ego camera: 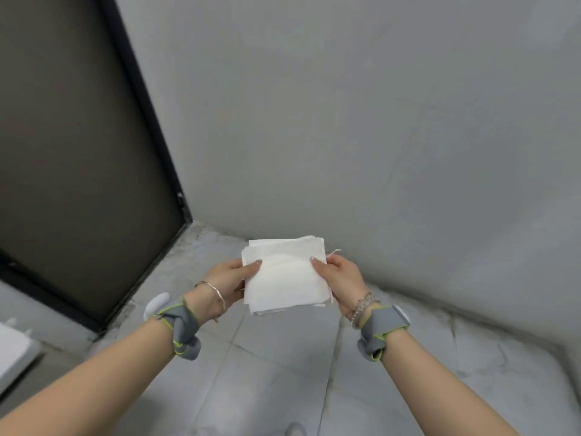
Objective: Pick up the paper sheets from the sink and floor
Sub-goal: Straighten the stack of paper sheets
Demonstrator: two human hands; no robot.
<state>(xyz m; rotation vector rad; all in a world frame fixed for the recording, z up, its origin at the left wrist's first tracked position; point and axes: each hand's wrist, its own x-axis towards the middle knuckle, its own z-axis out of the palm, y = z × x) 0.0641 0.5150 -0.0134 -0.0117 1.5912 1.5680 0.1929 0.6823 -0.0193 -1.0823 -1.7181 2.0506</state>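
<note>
Item under inspection: a stack of white paper sheets [284,275], several layers deep, edges slightly out of line, with a thin shred sticking out at the right edge.
Position of stack: held in the air, to the right of the lower right corner of the door [78,152] and nearer the camera than it. It is above the floor [267,372] and touches neither floor nor wall.
Attitude of stack: top face turned toward the camera.
Left hand [228,283]: grips the edge of the stack on the side toward the door. The thumb [253,265] lies flat on the top sheet; the other fingers go beneath the paper and are hidden by it.
Right hand [341,278]: grips the edge on the side away from the door. The thumb lies on top; the fingers are under the sheets, out of sight.
Left wrist: a thin metal bangle [217,292], and behind it a grey strap [180,328] with yellow-green trim carrying a white unit.
Right wrist: beaded bracelets [361,308], and behind them a matching strap.
Door: dark panel in a black frame, with a small fitting low on the frame's right side.
Wall [377,121]: plain grey, to the right of the door, meeting the door frame at the corner.
Floor: grey marbled tiles, with grime along the foot of the door.
White fixture [15,350]: below the door at the left margin. Only a corner shows; what it is cannot be told.
</note>
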